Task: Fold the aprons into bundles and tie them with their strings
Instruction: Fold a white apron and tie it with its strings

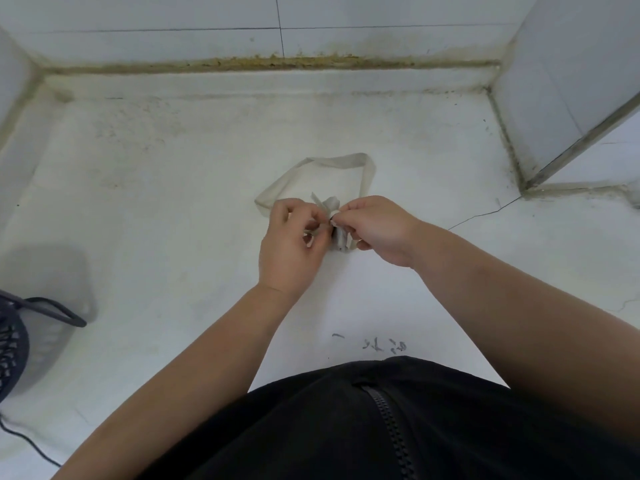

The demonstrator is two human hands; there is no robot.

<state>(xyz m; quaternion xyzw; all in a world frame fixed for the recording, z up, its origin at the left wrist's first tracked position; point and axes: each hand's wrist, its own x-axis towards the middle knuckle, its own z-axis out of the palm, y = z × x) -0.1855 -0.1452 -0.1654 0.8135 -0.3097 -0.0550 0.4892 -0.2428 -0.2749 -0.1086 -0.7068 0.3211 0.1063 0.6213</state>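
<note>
Now L hand [292, 244] & R hand [377, 230] fingers pinch strings [329, 204] atop apron bundle [341, 241] betw. them.

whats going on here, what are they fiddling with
A person at a white counter is working on a small pale apron bundle with both bare hands. The left hand and the right hand each pinch the strings right at the bundle, apparently tying them, though the knot is mostly hidden. A loose strap loop lies flat just beyond the hands. A dark basket sits at the left edge.
</note>
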